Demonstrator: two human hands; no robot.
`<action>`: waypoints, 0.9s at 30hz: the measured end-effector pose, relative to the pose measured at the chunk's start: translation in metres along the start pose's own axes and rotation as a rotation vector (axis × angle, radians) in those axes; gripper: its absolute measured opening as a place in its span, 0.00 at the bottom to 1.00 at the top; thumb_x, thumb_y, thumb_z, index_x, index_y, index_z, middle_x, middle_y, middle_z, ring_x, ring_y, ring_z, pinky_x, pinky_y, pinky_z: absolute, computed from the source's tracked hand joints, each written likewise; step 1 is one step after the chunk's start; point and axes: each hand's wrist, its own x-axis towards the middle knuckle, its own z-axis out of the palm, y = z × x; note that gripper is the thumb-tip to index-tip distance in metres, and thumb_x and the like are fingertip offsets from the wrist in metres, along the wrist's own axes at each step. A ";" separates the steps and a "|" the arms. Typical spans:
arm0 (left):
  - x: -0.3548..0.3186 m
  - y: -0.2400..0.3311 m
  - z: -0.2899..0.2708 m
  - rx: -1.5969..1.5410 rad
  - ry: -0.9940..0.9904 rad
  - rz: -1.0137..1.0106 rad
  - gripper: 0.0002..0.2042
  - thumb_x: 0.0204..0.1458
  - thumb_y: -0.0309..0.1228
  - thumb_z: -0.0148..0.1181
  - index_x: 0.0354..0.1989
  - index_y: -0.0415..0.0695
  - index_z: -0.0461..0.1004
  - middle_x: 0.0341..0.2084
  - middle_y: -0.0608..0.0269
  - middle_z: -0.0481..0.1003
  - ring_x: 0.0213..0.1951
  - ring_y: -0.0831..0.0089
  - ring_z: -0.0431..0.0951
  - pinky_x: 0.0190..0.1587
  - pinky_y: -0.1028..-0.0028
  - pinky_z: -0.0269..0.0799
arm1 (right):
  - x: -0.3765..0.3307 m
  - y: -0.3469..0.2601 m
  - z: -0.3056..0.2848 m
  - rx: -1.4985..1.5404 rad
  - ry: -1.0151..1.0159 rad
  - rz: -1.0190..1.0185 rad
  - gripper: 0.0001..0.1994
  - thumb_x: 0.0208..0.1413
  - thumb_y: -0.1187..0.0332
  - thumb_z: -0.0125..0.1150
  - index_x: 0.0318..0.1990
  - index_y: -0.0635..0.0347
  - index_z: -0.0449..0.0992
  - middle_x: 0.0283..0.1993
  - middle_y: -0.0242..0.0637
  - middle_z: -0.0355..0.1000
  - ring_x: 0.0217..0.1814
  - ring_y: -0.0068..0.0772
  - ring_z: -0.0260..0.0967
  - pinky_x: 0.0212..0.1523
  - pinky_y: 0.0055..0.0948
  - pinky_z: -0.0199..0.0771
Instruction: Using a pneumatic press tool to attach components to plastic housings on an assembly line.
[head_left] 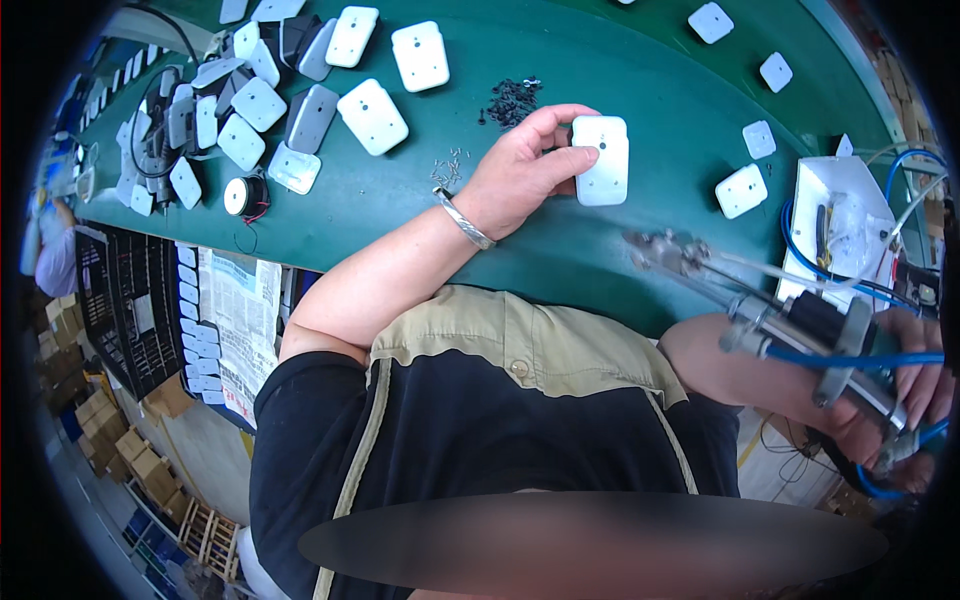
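Observation:
My left hand (530,160) holds a white, round-cornered plastic housing (605,175) over the green bench, thumb across its face and fingers behind. The housing has a few small dark holes. On the right, my right hand (915,365) grips a metal pneumatic screwdriver (745,308) with blue hoses. Its slim tip points toward the housing, apart from it and slightly blurred. Part of that hand is hidden by the tool. Close to my left wrist lie a pile of small black parts (512,103) and some loose silver screws (452,166).
Several white housings (373,117) with grey bodies and cables crowd the bench's left. A round white-topped part (240,197) has red wires. More housings (741,191) lie right, near a white box (800,240) and blue hoses. A black crate (125,310) stands lower left.

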 end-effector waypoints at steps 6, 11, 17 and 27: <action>0.000 -0.005 -0.003 -0.032 0.103 0.018 0.15 0.51 0.27 0.53 0.47 0.42 0.64 0.38 0.65 0.70 0.40 0.77 0.71 0.42 0.74 0.70 | -0.010 0.002 -0.022 0.128 -0.064 0.185 0.25 0.42 0.57 0.64 0.44 0.58 0.62 0.33 0.32 0.66 0.30 0.23 0.65 0.35 0.21 0.63; 0.000 -0.005 0.002 -0.035 0.098 0.016 0.14 0.50 0.26 0.52 0.46 0.43 0.64 0.36 0.66 0.71 0.38 0.77 0.72 0.40 0.75 0.70 | -0.024 0.008 -0.018 0.164 0.166 0.157 0.28 0.36 0.56 0.70 0.43 0.57 0.64 0.33 0.29 0.64 0.29 0.19 0.63 0.34 0.19 0.59; 0.009 0.018 0.008 -0.089 0.148 0.013 0.14 0.50 0.27 0.53 0.46 0.43 0.64 0.36 0.66 0.70 0.38 0.77 0.73 0.37 0.74 0.73 | -0.024 0.030 -0.020 0.206 0.222 0.025 0.30 0.37 0.55 0.69 0.45 0.59 0.63 0.34 0.28 0.63 0.29 0.19 0.62 0.34 0.18 0.58; 0.188 0.114 -0.108 1.233 0.533 0.272 0.20 0.45 0.37 0.59 0.48 0.47 0.69 0.36 0.59 0.73 0.39 0.67 0.74 0.42 0.73 0.69 | -0.019 0.029 -0.027 0.051 0.319 -0.075 0.38 0.38 0.60 0.70 0.53 0.60 0.50 0.36 0.35 0.64 0.28 0.28 0.66 0.28 0.24 0.66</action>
